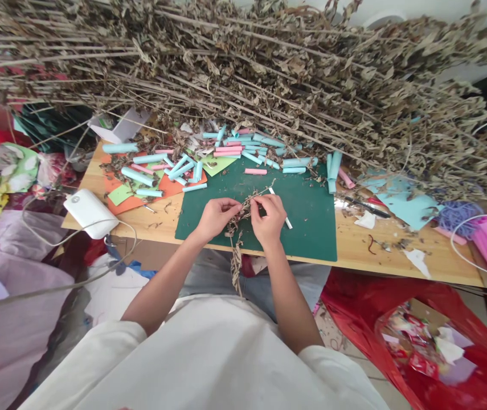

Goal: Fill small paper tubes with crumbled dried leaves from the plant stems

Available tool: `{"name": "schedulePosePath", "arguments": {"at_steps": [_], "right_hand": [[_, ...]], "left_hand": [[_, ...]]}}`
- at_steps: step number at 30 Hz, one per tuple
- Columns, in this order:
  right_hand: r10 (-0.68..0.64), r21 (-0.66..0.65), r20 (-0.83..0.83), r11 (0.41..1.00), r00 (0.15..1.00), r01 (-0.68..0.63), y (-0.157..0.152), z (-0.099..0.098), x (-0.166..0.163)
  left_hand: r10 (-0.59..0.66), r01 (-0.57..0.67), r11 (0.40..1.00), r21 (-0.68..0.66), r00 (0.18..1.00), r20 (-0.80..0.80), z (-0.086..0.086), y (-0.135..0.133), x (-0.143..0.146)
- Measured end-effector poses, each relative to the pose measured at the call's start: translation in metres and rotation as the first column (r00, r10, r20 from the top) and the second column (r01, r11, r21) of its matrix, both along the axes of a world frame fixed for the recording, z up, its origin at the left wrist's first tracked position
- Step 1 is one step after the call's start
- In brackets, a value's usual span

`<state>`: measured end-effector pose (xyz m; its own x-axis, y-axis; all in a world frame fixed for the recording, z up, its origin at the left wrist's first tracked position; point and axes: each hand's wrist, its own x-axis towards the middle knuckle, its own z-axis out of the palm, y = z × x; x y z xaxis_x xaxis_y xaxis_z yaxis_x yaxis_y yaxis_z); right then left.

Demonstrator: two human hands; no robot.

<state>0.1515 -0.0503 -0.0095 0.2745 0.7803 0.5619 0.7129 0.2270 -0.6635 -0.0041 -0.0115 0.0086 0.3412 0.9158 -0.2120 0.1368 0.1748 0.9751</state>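
My left hand [215, 217] and my right hand [269, 219] are both closed on a dried leafy stem [238, 228] held over the near edge of a green cutting mat [303, 222]. The stem hangs down past the table edge toward my lap. A thin white stick [286, 221] pokes out beside my right hand; whether the hand holds it I cannot tell. Several rolled blue and pink paper tubes [230, 149] lie scattered at the mat's far side.
A big heap of dried branches [269, 74] covers the back of the wooden table [388, 250]. A white device with a cord [90, 212] sits at the left. Orange and green paper scraps [127, 196], light blue paper [401, 199], and a red bag [418, 336] on the floor to the right.
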Motion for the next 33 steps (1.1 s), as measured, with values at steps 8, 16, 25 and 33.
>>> {"name": "schedulePosePath", "arguments": {"at_steps": [8,16,25,33], "right_hand": [[-0.08,-0.024,0.044,0.996,0.996,0.081,0.001,-0.002,0.002],[-0.032,-0.048,0.001,0.998,0.999,0.032,0.002,0.002,-0.001],[-0.001,-0.025,0.047,1.0,0.999,0.002,0.003,0.0,0.0],[-0.085,-0.029,0.052,0.996,0.995,0.087,0.001,-0.002,0.002]], "left_hand": [[0.129,-0.126,0.989,-0.079,0.991,0.023,0.0,0.001,0.008],[0.091,-0.088,0.995,0.052,0.995,-0.048,-0.006,-0.002,0.012],[0.108,-0.104,0.992,0.073,0.993,-0.054,-0.004,-0.005,0.014],[0.164,-0.164,0.986,0.022,0.986,-0.006,-0.004,-0.003,0.011]]}}
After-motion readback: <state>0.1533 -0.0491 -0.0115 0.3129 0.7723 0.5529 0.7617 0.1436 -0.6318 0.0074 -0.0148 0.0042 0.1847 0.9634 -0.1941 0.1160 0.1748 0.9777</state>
